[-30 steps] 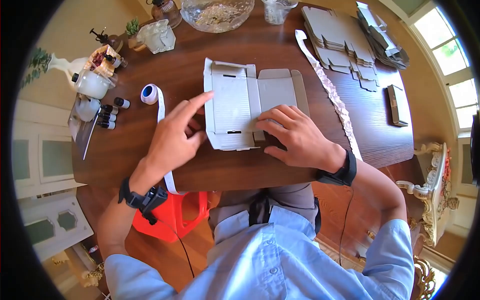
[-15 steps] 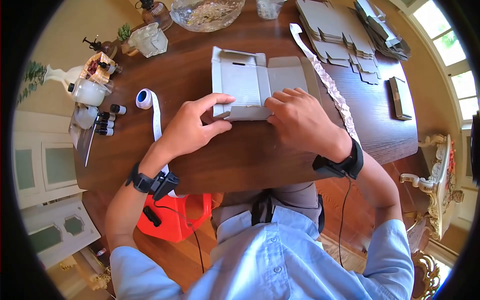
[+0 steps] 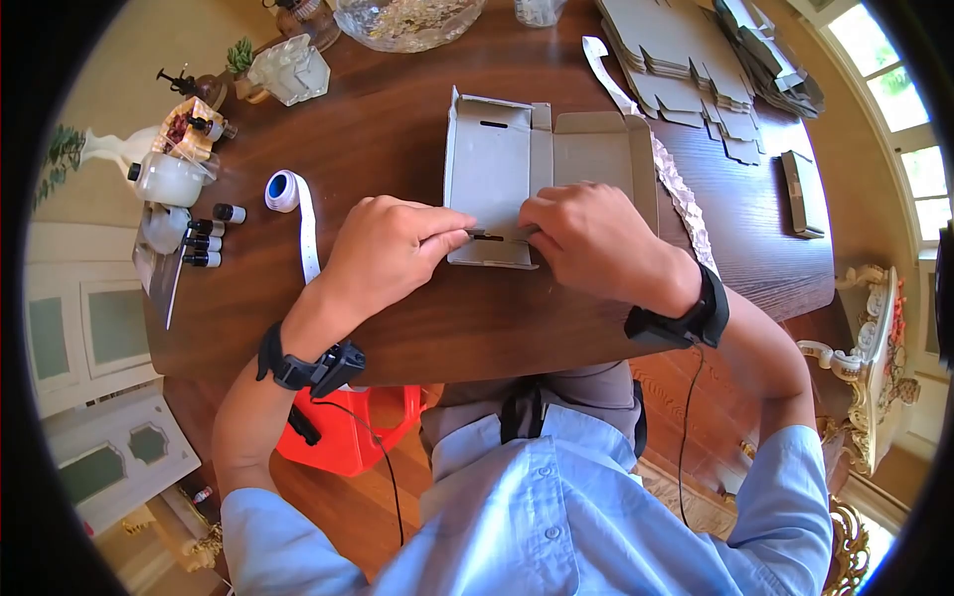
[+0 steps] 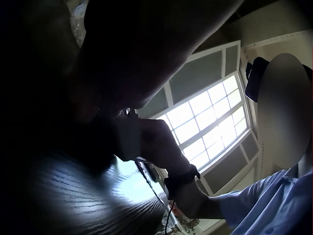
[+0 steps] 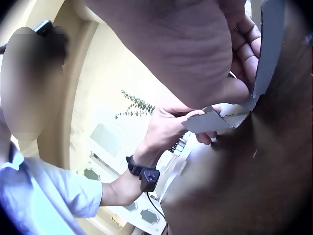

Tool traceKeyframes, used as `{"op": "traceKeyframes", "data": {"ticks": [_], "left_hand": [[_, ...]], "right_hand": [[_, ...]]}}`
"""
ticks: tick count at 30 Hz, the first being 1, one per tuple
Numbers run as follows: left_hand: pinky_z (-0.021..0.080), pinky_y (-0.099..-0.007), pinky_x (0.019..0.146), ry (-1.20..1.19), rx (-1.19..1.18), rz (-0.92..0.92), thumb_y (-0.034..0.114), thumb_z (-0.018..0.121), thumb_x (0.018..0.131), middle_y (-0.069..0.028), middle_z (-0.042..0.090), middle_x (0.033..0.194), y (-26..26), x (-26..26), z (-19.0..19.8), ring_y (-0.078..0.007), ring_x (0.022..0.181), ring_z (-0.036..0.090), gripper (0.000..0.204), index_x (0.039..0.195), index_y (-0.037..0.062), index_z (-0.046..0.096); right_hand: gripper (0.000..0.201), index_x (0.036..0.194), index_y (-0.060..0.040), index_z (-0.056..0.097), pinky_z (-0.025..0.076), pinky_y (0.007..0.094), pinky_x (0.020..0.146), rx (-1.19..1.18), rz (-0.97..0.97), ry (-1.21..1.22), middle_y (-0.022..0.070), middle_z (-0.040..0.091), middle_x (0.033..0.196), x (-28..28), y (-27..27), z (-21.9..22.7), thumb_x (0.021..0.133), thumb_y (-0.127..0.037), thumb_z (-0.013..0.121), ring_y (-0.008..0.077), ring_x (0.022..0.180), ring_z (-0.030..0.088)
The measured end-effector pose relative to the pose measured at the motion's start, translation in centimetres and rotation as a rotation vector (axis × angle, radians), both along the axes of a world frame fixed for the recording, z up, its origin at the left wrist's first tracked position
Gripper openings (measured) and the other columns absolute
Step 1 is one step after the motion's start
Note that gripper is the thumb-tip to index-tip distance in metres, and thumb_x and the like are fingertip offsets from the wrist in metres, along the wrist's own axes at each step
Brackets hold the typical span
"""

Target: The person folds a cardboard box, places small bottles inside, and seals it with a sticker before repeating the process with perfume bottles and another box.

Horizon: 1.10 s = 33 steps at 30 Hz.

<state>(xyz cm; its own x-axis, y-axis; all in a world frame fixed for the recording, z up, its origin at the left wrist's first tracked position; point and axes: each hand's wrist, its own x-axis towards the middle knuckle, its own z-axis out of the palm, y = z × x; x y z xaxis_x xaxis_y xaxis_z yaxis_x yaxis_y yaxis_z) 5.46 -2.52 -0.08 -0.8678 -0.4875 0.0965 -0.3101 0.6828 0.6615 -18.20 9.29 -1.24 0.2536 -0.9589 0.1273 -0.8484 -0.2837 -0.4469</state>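
A grey cardboard box (image 3: 489, 164), partly folded with its lid panel spread to the right, lies on the wooden table in front of me. At its near side, my left hand (image 3: 383, 243) pinches the left end of the front flap between thumb and fingers. My right hand (image 3: 606, 243) curls its fingers over the right part of the same flap, with the thumb at its near edge. The right wrist view shows the raised flap (image 5: 208, 121) between the two hands. From the left wrist, the box is mostly dark and hidden behind the hand.
Left of the box is a roll of white ribbon (image 3: 282, 191) with its tail hanging over the edge. Crinkled paper strip (image 3: 682, 199) runs along the right. Beyond are stacked flat boxes (image 3: 676, 60), a folded box (image 3: 801, 195) and a glass bowl (image 3: 407, 22). Small bottles (image 3: 204, 243) stand far left.
The box's near flap has been folded, stood up half a second ago, and now leans inward. Both hands have moved from the box's sides to this flap and now pinch it.
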Motion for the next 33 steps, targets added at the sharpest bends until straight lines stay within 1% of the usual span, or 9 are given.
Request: {"op": "traceKeyframes", "data": {"ticks": [5,13,16,18,21,23,24,28,33], "left_hand": [[0.057,-0.0393,0.065,0.023,-0.275,0.024,0.010,0.077,0.087,-0.0135,0.076,0.088,1.1,-0.1,-0.4,-0.0340,0.073,0.071,0.014,0.101,0.0082,0.080],[0.055,-0.0448,0.071,-0.048,-0.269,-0.022,0.003,0.067,0.090,-0.0166,0.071,0.090,1.3,-0.2,-0.6,-0.0376,0.083,0.069,0.021,0.109,0.0030,0.075],[0.054,-0.0459,0.075,-0.071,-0.197,-0.047,0.002,0.061,0.091,-0.0190,0.070,0.091,0.8,-0.7,0.3,-0.0386,0.085,0.068,0.023,0.110,0.0001,0.074],[0.053,-0.0462,0.076,-0.081,-0.131,-0.050,0.003,0.057,0.092,-0.0200,0.069,0.092,-0.1,-1.3,0.3,-0.0390,0.085,0.068,0.025,0.110,-0.0015,0.073],[0.053,-0.0509,0.074,0.026,0.015,-0.095,0.016,0.058,0.092,-0.0205,0.070,0.085,-3.0,-3.0,-0.7,-0.0412,0.075,0.065,0.024,0.102,-0.0007,0.073],[0.047,-0.0361,0.066,-0.177,0.114,-0.024,0.019,0.057,0.100,-0.0108,0.061,0.074,-4.3,-3.8,-0.9,-0.0200,0.066,0.057,0.027,0.101,-0.0058,0.067],[0.043,-0.0326,0.063,-0.097,0.205,0.041,0.022,0.060,0.101,-0.0061,0.054,0.067,-4.3,-4.0,-1.9,-0.0113,0.065,0.048,0.027,0.093,-0.0031,0.066],[0.040,-0.0321,0.061,0.045,0.284,0.117,0.016,0.064,0.098,-0.0043,0.053,0.064,-3.6,-4.7,-2.7,-0.0089,0.063,0.046,0.020,0.088,-0.0012,0.063],[0.042,-0.0300,0.057,0.042,0.117,0.174,0.009,0.068,0.094,-0.0039,0.054,0.063,-2.7,-4.9,-2.2,-0.0104,0.056,0.049,0.009,0.090,0.0023,0.064]], "right_hand": [[0.025,0.102,-0.0047,0.066,0.050,0.0402,0.084,-0.049,0.037,0.226,0.0126,0.067,0.093,1.1,1.9,1.5,0.084,-0.020,0.075,0.0313,0.093,0.067],[0.039,0.112,-0.0106,0.068,0.046,0.0363,0.084,-0.133,0.028,0.339,0.0085,0.067,0.093,2.2,0.8,0.9,0.082,-0.032,0.080,0.0253,0.097,0.067],[0.034,0.113,-0.0110,0.070,0.049,0.0400,0.083,-0.064,0.082,0.382,0.0132,0.071,0.096,1.2,-0.8,2.0,0.084,-0.029,0.078,0.0282,0.096,0.070],[0.030,0.112,-0.0072,0.072,0.053,0.0466,0.084,0.260,0.091,0.277,0.0188,0.073,0.103,0.0,-2.8,3.3,0.088,-0.025,0.071,0.0335,0.099,0.072],[0.036,0.122,-0.0057,0.070,0.053,0.0495,0.091,0.395,0.036,0.206,0.0218,0.072,0.108,-0.9,-5.0,4.1,0.091,-0.023,0.068,0.0379,0.109,0.068],[0.032,0.120,-0.0046,0.070,0.052,0.0495,0.091,0.377,0.015,0.171,0.0222,0.073,0.106,-1.5,-6.1,3.5,0.093,-0.021,0.064,0.0390,0.109,0.068],[0.031,0.119,-0.0039,0.069,0.052,0.0489,0.091,0.437,0.027,0.139,0.0224,0.073,0.105,-2.1,-6.8,3.4,0.093,-0.020,0.062,0.0386,0.108,0.068],[0.024,0.111,-0.0011,0.067,0.053,0.0465,0.087,0.469,0.014,-0.005,0.0220,0.073,0.101,-3.1,-7.2,2.9,0.094,-0.017,0.058,0.0389,0.101,0.069],[0.021,0.106,-0.0003,0.067,0.054,0.0467,0.083,0.362,-0.114,-0.033,0.0193,0.074,0.098,-2.8,-5.3,3.7,0.089,-0.011,0.062,0.0390,0.097,0.070]]}}
